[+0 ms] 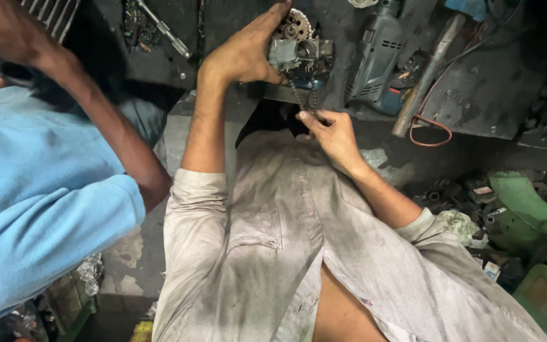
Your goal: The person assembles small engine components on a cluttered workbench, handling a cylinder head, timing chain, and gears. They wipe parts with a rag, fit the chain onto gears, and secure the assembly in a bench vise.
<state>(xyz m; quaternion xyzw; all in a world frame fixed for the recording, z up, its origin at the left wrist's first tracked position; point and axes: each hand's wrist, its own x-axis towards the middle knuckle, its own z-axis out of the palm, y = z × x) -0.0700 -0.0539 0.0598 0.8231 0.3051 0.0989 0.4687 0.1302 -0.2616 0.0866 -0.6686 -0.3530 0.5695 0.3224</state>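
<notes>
Repair workshop, power drill (375, 54), greasy bench (489, 88)

left hand (243, 54): raised, clasping | right hand (330, 136): lower, pinching

bench (489, 95) – dark, greasy | on it: drill (375, 57), hammer (428, 73)

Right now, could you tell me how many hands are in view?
3: the left hand grips the sprocket assembly, the right hand pinches its chain, and a co-worker's hand is raised top left. Others may be hidden.
</notes>
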